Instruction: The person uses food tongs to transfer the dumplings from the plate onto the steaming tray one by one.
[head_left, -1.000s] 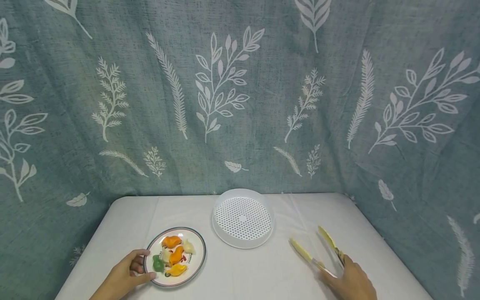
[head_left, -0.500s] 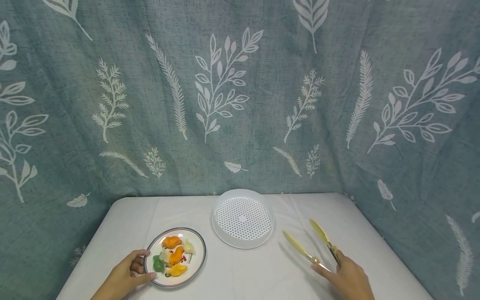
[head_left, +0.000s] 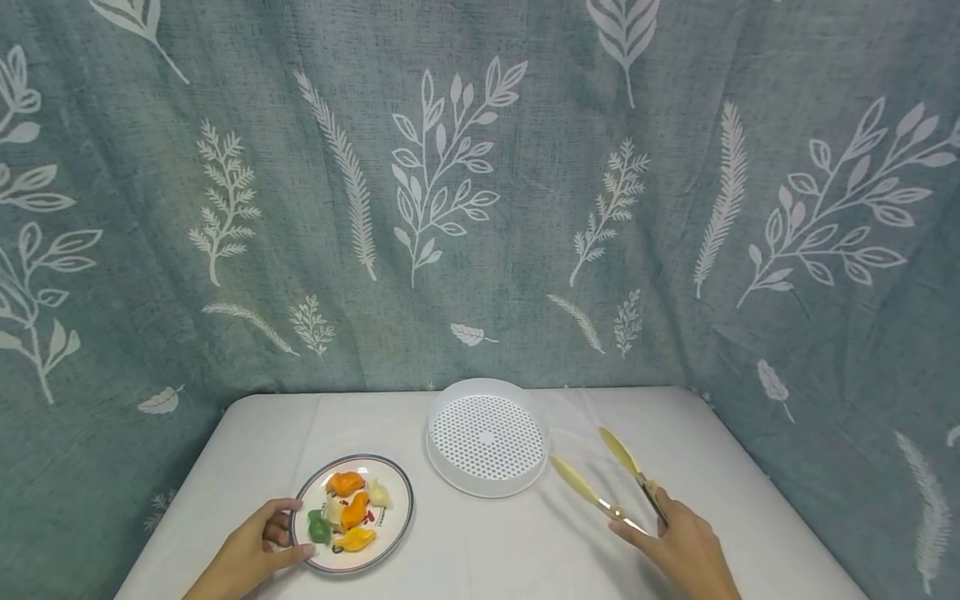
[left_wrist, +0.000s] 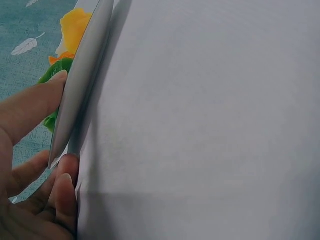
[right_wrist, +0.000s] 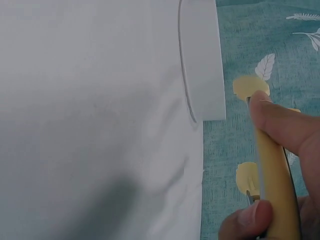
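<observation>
At the left, my left hand (head_left: 258, 542) holds the near-left rim of a white plate (head_left: 397, 527), thumb on the rim. The left wrist view shows fingertips at the underside of the plate (left_wrist: 82, 75). Several dumpling-shaped pieces lie on it: orange (head_left: 355, 510), yellow (head_left: 355, 539), green (head_left: 318, 527) and whitish. My right hand (head_left: 678, 542) grips metal tongs with yellow tips (head_left: 573, 479). The tongs are spread apart above the table, with nothing between the tips. In the right wrist view, thumb and fingers hold the yellow handle of the tongs (right_wrist: 277, 185).
A round white perforated steamer tray (head_left: 487, 487) with a raised rim stands at the back middle, between plate and tongs. White cloth covers the table (head_left: 480, 550). A blue-green leaf-patterned curtain (head_left: 480, 317) hangs behind and at both sides.
My right hand has moved left and forward with the spread tongs, whose tips are now nearer the steamer tray. The left hand and the plate have stayed in place.
</observation>
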